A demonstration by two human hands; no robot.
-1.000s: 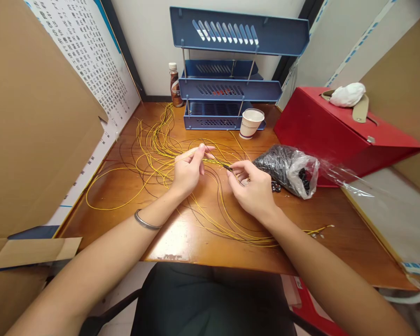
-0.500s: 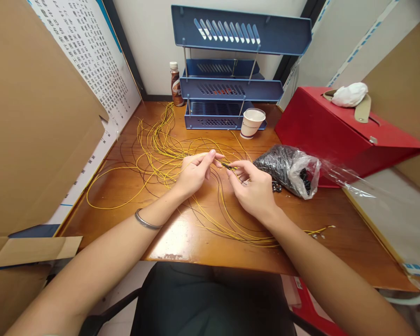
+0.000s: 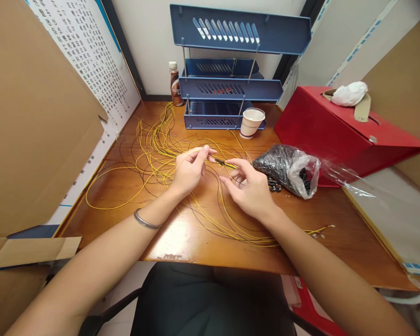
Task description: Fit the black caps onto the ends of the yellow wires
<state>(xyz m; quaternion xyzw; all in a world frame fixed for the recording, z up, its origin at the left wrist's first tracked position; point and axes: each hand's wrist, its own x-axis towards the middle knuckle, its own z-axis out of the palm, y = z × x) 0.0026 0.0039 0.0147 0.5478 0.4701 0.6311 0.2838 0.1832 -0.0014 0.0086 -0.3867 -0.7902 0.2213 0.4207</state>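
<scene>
Wooden bench (image 3: 182, 242), walled with cardboard. Nearest: yellow wires (image 3: 154, 154) looped across the middle. Left hand (image 3: 189, 170), grip pinched on a wire bundle with a small black sleeve (image 3: 220, 161) at its tip, long axis pointing right. Right hand (image 3: 250, 186) just right of it, nearer the tip, fingers loose, holding nothing. Beyond: bag of black parts (image 3: 287, 168), paper cup (image 3: 252, 122), blue trays (image 3: 227, 88), brown bottle (image 3: 175, 84), label unreadable.

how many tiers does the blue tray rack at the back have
4. The top tier sits highest on the rods, the second is set back beneath it, the third juts forward, and the bottom one rests on the desk beside the paper cup.
</scene>
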